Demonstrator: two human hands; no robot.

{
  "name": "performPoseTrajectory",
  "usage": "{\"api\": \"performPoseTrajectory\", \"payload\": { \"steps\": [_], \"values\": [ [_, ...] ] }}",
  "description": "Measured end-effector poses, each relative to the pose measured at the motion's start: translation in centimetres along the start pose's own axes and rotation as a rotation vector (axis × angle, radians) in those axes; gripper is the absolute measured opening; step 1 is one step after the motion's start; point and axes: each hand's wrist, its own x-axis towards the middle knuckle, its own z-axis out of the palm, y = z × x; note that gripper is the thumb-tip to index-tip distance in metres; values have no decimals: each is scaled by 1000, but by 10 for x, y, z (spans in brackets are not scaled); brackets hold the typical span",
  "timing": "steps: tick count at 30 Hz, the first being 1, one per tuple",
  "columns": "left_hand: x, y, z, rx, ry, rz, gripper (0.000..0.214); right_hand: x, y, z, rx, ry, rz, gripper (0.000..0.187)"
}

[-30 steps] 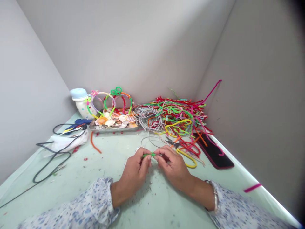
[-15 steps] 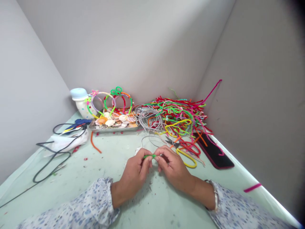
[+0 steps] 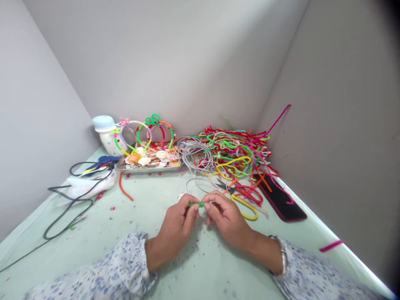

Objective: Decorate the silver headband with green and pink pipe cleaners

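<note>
Both hands closed in a pinch on one small green fuzzy piece (image 3: 201, 204), held at center, just above the near part of the table (image 3: 125, 258). Left hand (image 3: 175, 223): thumb and index on its left end. Right hand (image 3: 230, 221): thumb and index on its right end. Most of the piece hidden by fingertips; ends and anything inside it can't be made out. Other fingers curled under, partly out of sight; palms hidden. Thumbs point at each other, backs of hands up, wrists roughly straight, forearms angling in from the lower corners. Both patterned sleeves (image 3: 125, 266) cut off by the lower edge; bracelet (image 3: 283, 260) on right wrist, partly under its cuff.

White item (image 3: 180, 196) behind left hand mostly covered, unclear what. Thin gray wire loop past the hands, lower course hidden. Scissors (image 3: 230, 190) just beyond right hand, overlapped by colored stems. Farther: tangled stem pile (image 3: 234, 143), strands hard to separate; black flat slab (image 3: 290, 210) partly under it; shell tray (image 3: 150, 169), back hidden by decorated hoops (image 3: 171, 137).
</note>
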Motion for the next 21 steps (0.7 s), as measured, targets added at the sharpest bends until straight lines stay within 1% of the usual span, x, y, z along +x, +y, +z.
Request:
{"api": "performPoseTrajectory", "payload": {
  "steps": [5, 14, 21],
  "values": [
    [-1, -1, 0, 13, -18, 6, 17, 1, 0, 0, 5, 4, 10, 19],
    [-1, 0, 0, 14, -49, 35, 18, 0, 2, -2, 21, -51, 58, 26],
    [-2, 1, 0, 40, -59, 47, 20, 1, 2, -2, 9, -66, 15, 28]
  ]
}}
